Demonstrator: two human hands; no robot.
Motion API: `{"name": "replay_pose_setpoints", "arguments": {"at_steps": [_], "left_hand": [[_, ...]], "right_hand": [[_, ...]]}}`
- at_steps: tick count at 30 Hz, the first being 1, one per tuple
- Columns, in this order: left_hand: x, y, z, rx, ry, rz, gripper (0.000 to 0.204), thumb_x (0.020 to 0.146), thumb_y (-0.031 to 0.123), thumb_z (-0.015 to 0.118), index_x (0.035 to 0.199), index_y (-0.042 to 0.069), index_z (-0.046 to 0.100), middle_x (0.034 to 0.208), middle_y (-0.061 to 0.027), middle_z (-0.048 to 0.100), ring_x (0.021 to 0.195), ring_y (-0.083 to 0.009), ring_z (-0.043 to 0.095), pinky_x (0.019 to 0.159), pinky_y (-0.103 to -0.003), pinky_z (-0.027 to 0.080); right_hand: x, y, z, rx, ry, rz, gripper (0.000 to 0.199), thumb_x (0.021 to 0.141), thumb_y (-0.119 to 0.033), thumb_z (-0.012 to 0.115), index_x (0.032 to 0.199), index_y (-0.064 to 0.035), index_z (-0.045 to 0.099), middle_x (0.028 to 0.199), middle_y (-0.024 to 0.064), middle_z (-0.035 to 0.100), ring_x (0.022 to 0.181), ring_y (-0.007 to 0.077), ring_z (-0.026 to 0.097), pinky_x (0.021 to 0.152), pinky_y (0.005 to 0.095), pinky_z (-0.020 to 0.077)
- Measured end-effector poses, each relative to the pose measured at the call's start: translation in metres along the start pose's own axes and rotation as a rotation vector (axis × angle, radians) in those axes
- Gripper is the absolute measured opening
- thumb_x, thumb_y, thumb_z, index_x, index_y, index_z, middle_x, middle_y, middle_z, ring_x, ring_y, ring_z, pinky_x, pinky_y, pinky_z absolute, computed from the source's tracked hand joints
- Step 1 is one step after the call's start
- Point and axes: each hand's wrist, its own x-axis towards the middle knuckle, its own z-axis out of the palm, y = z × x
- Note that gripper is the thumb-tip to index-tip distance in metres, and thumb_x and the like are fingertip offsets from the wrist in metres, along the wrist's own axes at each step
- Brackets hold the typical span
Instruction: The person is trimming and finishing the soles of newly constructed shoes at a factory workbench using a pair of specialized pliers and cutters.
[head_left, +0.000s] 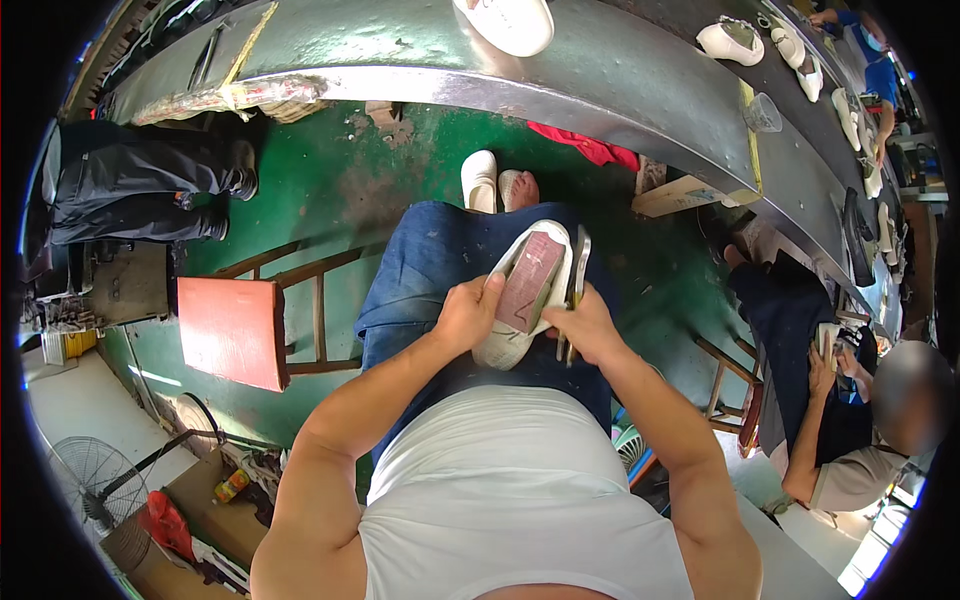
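A white canvas shoe [507,352] lies over my lap, its opening facing up, with a reddish-brown shoe last [540,263] filling it. My left hand [468,313] grips the shoe's left side, the thumb lying along the rim of the opening. Along the right side of the shoe, my right hand [588,325] is closed around a pair of metal pliers [581,258]. One end of the pliers sticks up past the fingers, and the other shows below them. The right fingertips are close against the shoe's edge.
Ahead runs a metal bench [400,55] carrying a white shoe [512,22]. More shoes [732,42] and a plastic cup [763,112] are to the right. A red-topped stool [232,330] stands left. A co-worker [850,440] sits right; another person's legs [150,180] are left.
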Motion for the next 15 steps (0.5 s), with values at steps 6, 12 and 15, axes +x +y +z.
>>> {"name": "replay_pose_setpoints", "arguments": {"at_steps": [6,12,15], "left_hand": [[0.002,-0.007,-0.009,-0.158,-0.281,-0.16,0.046,0.103,0.038,0.054,0.121,-0.003,0.064,0.105,-0.0204,0.071,0.097,-0.0232,0.067,0.087,-0.039,0.052],[-0.021,-0.014,0.003,-0.369,-0.42,0.049,0.086,0.089,0.019,0.073,0.157,0.002,0.022,0.146,-0.0218,0.049,0.134,-0.0266,0.048,0.113,-0.035,0.036],[-0.024,-0.015,0.01,-0.231,-0.419,0.052,0.089,0.09,0.009,0.068,0.159,0.003,0.012,0.15,-0.0136,0.043,0.14,-0.0229,0.039,0.117,-0.035,0.028]], "right_hand": [[-0.016,0.018,-0.042,-0.368,0.024,-0.006,0.038,0.084,-0.015,0.074,0.115,-0.0004,0.058,0.096,0.0084,0.066,0.084,0.0162,0.064,0.072,0.0306,0.0529],[-0.07,-0.011,-0.064,-0.805,-0.312,-0.078,0.028,0.095,-0.014,0.061,0.119,-0.0011,0.056,0.103,0.017,0.068,0.09,0.0365,0.067,0.075,0.0445,0.0517],[-0.073,-0.029,-0.046,-1.025,-0.267,-0.39,0.025,0.091,-0.01,0.06,0.113,0.0012,0.058,0.101,0.0198,0.069,0.09,0.0421,0.066,0.079,0.0469,0.0534]]}}
